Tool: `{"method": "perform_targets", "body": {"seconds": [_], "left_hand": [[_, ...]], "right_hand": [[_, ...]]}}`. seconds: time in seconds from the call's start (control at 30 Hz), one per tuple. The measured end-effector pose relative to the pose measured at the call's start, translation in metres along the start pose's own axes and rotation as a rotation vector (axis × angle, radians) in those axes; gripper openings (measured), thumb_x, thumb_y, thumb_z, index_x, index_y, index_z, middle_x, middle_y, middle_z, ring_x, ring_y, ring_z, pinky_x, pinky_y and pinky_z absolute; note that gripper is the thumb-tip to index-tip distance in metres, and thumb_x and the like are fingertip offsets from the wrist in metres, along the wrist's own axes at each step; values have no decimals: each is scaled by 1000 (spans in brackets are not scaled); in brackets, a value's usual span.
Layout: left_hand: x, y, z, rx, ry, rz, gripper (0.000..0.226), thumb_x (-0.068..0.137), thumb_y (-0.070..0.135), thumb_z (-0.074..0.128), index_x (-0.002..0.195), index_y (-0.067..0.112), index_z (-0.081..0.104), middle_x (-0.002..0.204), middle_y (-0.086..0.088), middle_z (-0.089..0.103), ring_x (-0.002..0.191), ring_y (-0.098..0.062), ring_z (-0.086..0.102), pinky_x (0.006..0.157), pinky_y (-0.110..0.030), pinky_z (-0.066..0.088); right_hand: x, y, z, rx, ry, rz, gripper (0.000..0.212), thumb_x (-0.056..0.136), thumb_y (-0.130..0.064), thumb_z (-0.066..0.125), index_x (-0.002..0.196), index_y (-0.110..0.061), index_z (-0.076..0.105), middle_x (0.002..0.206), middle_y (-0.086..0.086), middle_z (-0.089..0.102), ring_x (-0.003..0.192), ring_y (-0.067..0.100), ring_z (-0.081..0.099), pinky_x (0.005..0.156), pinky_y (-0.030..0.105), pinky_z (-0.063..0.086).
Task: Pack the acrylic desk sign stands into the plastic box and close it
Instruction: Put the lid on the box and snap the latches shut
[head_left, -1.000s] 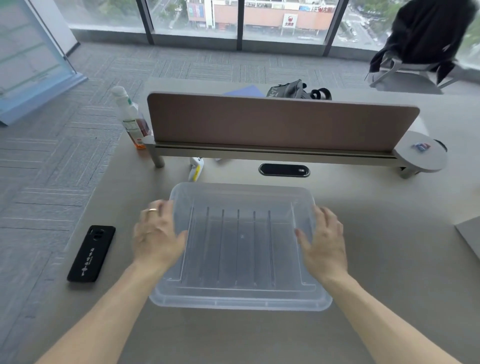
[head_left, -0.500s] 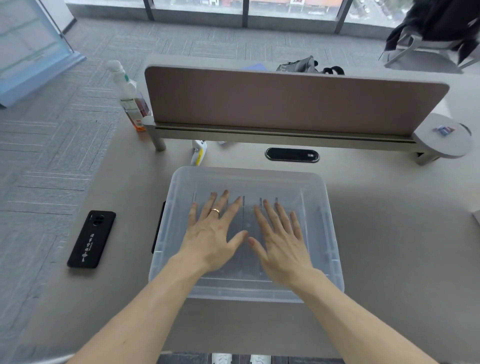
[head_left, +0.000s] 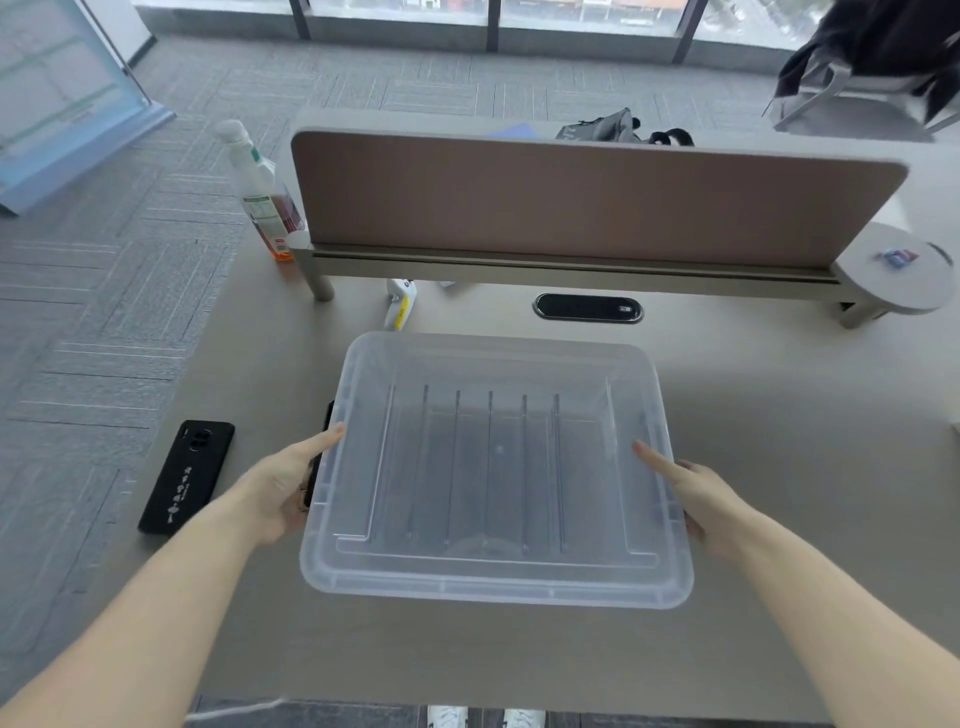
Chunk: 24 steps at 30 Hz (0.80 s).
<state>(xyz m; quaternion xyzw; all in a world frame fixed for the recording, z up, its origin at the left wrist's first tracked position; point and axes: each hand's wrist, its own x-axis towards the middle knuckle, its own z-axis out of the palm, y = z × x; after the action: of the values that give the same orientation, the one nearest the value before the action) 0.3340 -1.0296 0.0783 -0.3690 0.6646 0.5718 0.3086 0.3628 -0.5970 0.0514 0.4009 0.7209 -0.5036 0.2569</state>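
Observation:
A clear plastic box (head_left: 493, 590) sits on the desk in front of me with its translucent lid on top. Through the lid, several upright acrylic sign stands (head_left: 491, 462) show as thin parallel lines. My left hand (head_left: 283, 491) clasps the box's left side at a black latch (head_left: 316, 470), index finger lying along the lid edge. My right hand (head_left: 698, 496) clasps the right side the same way. Whatever latch is on that side is hidden by the hand.
A black phone (head_left: 187, 475) lies left of the box near the desk edge. Behind the box are a brown divider screen (head_left: 587, 200), a cable port (head_left: 587, 308), a white and yellow item (head_left: 400, 306) and a spray bottle (head_left: 262, 192).
Both hands lay flat on top of the lid half a second ago. They have slid outward and now clasp the box's left and right sides.

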Motion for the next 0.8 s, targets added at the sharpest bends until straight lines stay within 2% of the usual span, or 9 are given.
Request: {"method": "perform_targets", "body": {"seconds": [0.07,0.13,0.2,0.3,0.4,0.5,0.63,0.7,0.8], "left_hand": [[-2,3,0,-2,25,44,45,83,47,78,107,10,78,96,-12,80,89,-33,72,97,-50,55],[-6,7,2,72,113,101,40,81,44,82,100,9,77,96,-13,79,89,-33,73,87,-46,60],[-12,11,4,156,195,206,25,85,38,80,85,15,70,85,-6,73,80,-23,69,71,-35,58],[-10,13,6,358,324,331,26,85,43,77,89,17,76,88,-1,77,87,-24,72,77,-35,59],[-15,12,12,481,401,369,21,88,39,74,87,18,75,85,-2,76,85,-26,70,67,-31,51],[-21,7,19,524,440,417,19,90,34,72,94,16,73,90,-3,74,89,-28,68,73,-32,48],[-24,2,24,500,471,455,21,91,30,71,94,9,74,89,-7,75,88,-31,69,80,-39,56],[-26,1,28,498,479,484,23,91,30,69,90,7,74,86,-8,76,85,-32,70,75,-39,57],[-26,-2,29,488,493,483,25,92,30,65,85,6,71,80,-10,74,80,-33,69,59,-33,47]], "right_hand": [[-8,-6,1,4,-14,-58,86,60,-70,80,124,-15,66,109,3,77,99,30,73,98,50,55],[-10,-7,1,-26,40,-112,66,67,-64,79,110,-14,71,101,9,78,95,33,74,95,53,56],[-14,-7,2,-59,111,-162,65,63,-67,78,102,-15,72,98,14,77,94,36,74,91,54,58],[-18,-7,3,-117,203,-228,65,69,-63,78,108,-12,66,100,4,74,93,27,70,80,43,58],[-28,-7,4,-151,296,-325,60,77,-51,79,121,-13,60,110,2,66,97,24,63,79,33,47],[-31,-4,9,-193,315,-381,45,82,-42,77,112,-12,62,102,3,68,92,25,62,77,32,45],[-31,1,11,-226,298,-399,31,87,-36,73,104,-15,58,96,1,66,91,27,63,75,33,44],[-31,3,11,-247,314,-408,37,87,-32,74,113,-11,59,102,5,66,93,27,62,78,33,44],[-34,2,15,-236,297,-403,44,88,-28,73,124,-8,58,109,7,67,99,30,63,81,36,46]]}}
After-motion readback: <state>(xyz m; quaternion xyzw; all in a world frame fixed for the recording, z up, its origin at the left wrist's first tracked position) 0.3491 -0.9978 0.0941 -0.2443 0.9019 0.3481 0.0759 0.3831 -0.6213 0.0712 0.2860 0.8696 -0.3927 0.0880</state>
